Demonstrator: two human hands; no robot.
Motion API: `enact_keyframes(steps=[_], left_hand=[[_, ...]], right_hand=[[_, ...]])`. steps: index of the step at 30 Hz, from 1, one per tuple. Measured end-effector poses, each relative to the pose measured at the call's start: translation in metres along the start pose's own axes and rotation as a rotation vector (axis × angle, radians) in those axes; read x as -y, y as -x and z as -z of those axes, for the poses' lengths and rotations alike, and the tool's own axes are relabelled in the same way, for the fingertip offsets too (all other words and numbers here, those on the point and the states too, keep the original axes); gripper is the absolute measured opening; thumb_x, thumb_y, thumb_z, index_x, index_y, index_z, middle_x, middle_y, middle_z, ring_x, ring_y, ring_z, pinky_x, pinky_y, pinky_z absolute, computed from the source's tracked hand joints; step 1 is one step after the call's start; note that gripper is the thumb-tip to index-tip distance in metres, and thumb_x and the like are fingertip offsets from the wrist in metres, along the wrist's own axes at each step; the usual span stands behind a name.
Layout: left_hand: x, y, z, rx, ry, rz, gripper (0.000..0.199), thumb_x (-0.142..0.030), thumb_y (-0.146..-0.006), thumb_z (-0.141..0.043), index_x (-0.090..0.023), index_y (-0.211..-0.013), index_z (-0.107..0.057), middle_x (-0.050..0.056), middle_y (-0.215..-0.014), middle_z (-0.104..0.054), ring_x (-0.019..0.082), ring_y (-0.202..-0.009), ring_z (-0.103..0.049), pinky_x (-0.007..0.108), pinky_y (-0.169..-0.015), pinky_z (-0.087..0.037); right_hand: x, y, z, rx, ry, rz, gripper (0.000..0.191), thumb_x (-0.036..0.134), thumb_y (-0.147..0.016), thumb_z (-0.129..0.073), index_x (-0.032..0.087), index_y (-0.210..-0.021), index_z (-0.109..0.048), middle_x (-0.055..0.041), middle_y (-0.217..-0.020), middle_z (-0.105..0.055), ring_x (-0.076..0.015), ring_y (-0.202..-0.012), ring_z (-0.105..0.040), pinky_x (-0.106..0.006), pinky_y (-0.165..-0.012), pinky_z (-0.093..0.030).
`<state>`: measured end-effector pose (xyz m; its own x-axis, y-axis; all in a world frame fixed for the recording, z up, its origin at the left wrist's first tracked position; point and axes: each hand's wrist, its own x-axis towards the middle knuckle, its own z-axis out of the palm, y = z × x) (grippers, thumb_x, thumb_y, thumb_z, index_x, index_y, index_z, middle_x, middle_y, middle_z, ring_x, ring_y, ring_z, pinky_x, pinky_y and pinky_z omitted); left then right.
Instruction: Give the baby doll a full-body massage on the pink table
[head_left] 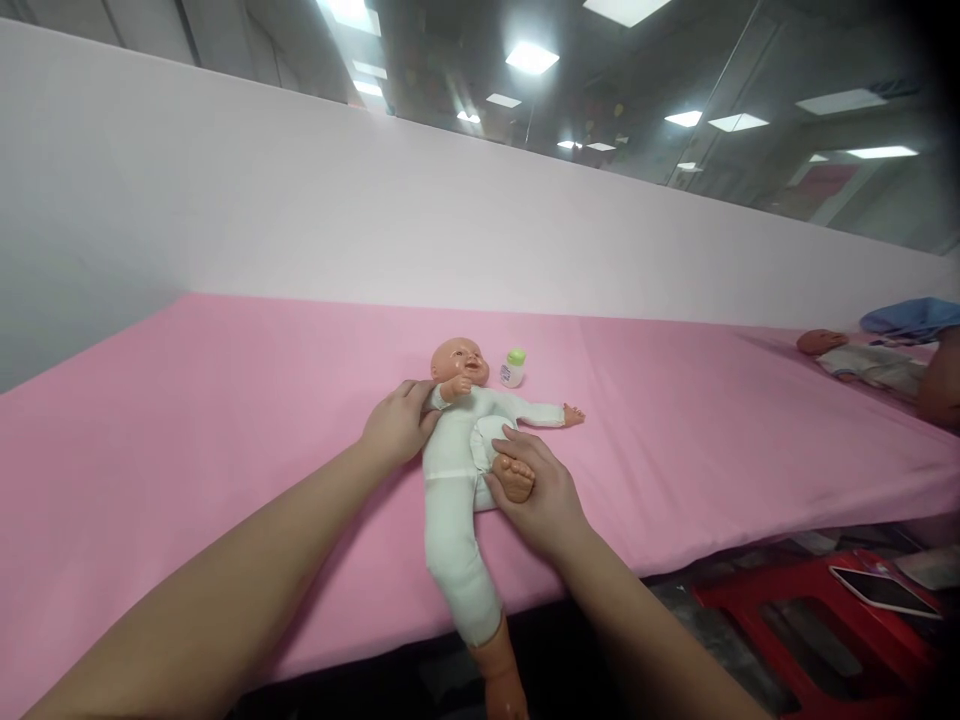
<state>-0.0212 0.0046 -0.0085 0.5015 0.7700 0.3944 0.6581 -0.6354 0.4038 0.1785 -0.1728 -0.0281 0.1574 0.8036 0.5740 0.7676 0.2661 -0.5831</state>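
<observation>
Two bare hands touch a white-suited doll (452, 445) lying face-up on the pink tabletop (300, 380). My right hand (546, 492) curls around its bent leg by the foot, fingers and thumb apart. My left hand (399, 422) rests at its shoulder; I cannot tell whether it grips, fingertips being partly hidden. The straight leg's foot is cut off below.

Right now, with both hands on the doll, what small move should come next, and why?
I would probably ease the doll's bent leg gently straight. The right hand holds its foot, with the leg folded toward the belly, and the left hand is by the doll's shoulder, where it could steady the body. The other leg lies straight, reaching past the edge of the pink table.
</observation>
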Motion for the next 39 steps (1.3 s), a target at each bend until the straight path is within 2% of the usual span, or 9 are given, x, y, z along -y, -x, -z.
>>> enact_keyframes(steps=[6, 9, 12, 16, 22, 27, 29, 33, 39], left_hand=[[0.013, -0.007, 0.000, -0.086, 0.196, 0.255, 0.020, -0.042, -0.096, -0.052, -0.024, -0.104, -0.056, 0.009, -0.096, -0.070, 0.030, -0.088, -0.067, 0.040, -0.075, -0.050], [0.021, -0.012, -0.005, -0.160, 0.654, 0.538, 0.015, -0.029, -0.087, -0.061, -0.023, -0.099, -0.054, 0.007, -0.087, -0.068, 0.027, -0.080, -0.068, 0.041, -0.073, -0.055], [0.027, -0.017, -0.011, -0.235, 1.179, 0.770, 0.025, -0.011, -0.077, -0.059, -0.021, -0.099, -0.054, 0.006, -0.082, -0.067, 0.025, -0.075, -0.071, 0.041, -0.072, -0.061], [0.032, -0.021, -0.013, -0.317, 1.319, 0.881, 0.030, -0.004, -0.072, -0.053, -0.022, -0.096, -0.053, 0.009, -0.090, -0.069, 0.025, -0.089, -0.075, 0.040, -0.080, -0.066], [0.034, -0.021, -0.011, -0.344, 1.418, 0.943, 0.032, -0.001, -0.068, -0.052, -0.021, -0.093, -0.054, 0.010, -0.094, -0.069, 0.025, -0.093, -0.075, 0.040, -0.082, -0.068], [0.033, -0.020, -0.013, -0.330, 1.432, 0.898, 0.029, -0.003, -0.067, -0.053, -0.021, -0.088, -0.056, 0.008, -0.084, -0.067, 0.024, -0.086, -0.074, 0.040, -0.081, -0.068], [0.034, -0.019, -0.015, -0.330, 1.422, 0.877, 0.029, -0.003, -0.066, -0.053, -0.021, -0.089, -0.058, 0.007, -0.083, -0.066, 0.023, -0.084, -0.073, 0.040, -0.082, -0.068], [0.035, -0.018, -0.016, -0.323, 1.406, 0.837, 0.029, -0.004, -0.066, -0.053, -0.020, -0.089, -0.059, 0.006, -0.081, -0.064, 0.020, -0.078, -0.071, 0.039, -0.085, -0.067], [0.032, -0.017, -0.013, -0.313, 1.352, 0.809, 0.024, -0.007, -0.070, -0.055, -0.020, -0.090, -0.057, 0.004, -0.078, -0.063, 0.018, -0.073, -0.069, 0.036, -0.078, -0.064]], right_hand=[[-0.007, 0.012, 0.005, -0.019, -0.083, -0.053, 0.040, 0.032, -0.085, -0.077, 0.026, -0.124, -0.070, -0.0100, -0.140, -0.064, -0.0294, -0.132, -0.062, -0.050, -0.112, -0.053], [-0.012, 0.015, 0.007, -0.032, -0.134, -0.083, 0.042, 0.032, -0.084, -0.079, 0.025, -0.124, -0.070, -0.0106, -0.139, -0.064, -0.0297, -0.132, -0.061, -0.051, -0.114, -0.052], [-0.015, 0.016, 0.008, -0.065, -0.164, -0.098, 0.042, 0.032, -0.083, -0.079, 0.024, -0.123, -0.071, -0.0113, -0.139, -0.065, -0.0302, -0.132, -0.062, -0.052, -0.114, -0.051], [-0.019, 0.015, 0.009, -0.114, -0.196, -0.117, 0.042, 0.033, -0.083, -0.080, 0.023, -0.123, -0.072, -0.0121, -0.136, -0.066, -0.0309, -0.129, -0.063, -0.054, -0.114, -0.050], [-0.020, 0.024, 0.016, -0.151, -0.123, -0.080, 0.040, 0.034, -0.084, -0.079, 0.024, -0.122, -0.072, -0.0114, -0.133, -0.067, -0.0305, -0.127, -0.065, -0.052, -0.112, -0.053], [-0.015, 0.066, 0.039, -0.119, 0.047, 0.005, 0.040, 0.031, -0.086, -0.078, 0.026, -0.125, -0.070, -0.0125, -0.135, -0.065, -0.0312, -0.122, -0.067, -0.050, -0.104, -0.060], [-0.014, 0.089, 0.048, -0.079, 0.082, 0.034, 0.042, 0.028, -0.085, -0.078, 0.028, -0.127, -0.068, -0.0120, -0.131, -0.066, -0.0308, -0.117, -0.070, -0.047, -0.098, -0.064], [-0.012, 0.122, 0.060, 0.129, 0.061, 0.122, 0.051, 0.025, -0.082, -0.079, 0.030, -0.131, -0.065, -0.0101, -0.122, -0.071, -0.0293, -0.106, -0.075, -0.040, -0.087, -0.069], [-0.006, 0.117, 0.059, 0.145, 0.020, 0.083, 0.050, 0.024, -0.079, -0.080, 0.030, -0.126, -0.066, -0.0081, -0.117, -0.073, -0.0266, -0.102, -0.077, -0.033, -0.087, -0.068]])
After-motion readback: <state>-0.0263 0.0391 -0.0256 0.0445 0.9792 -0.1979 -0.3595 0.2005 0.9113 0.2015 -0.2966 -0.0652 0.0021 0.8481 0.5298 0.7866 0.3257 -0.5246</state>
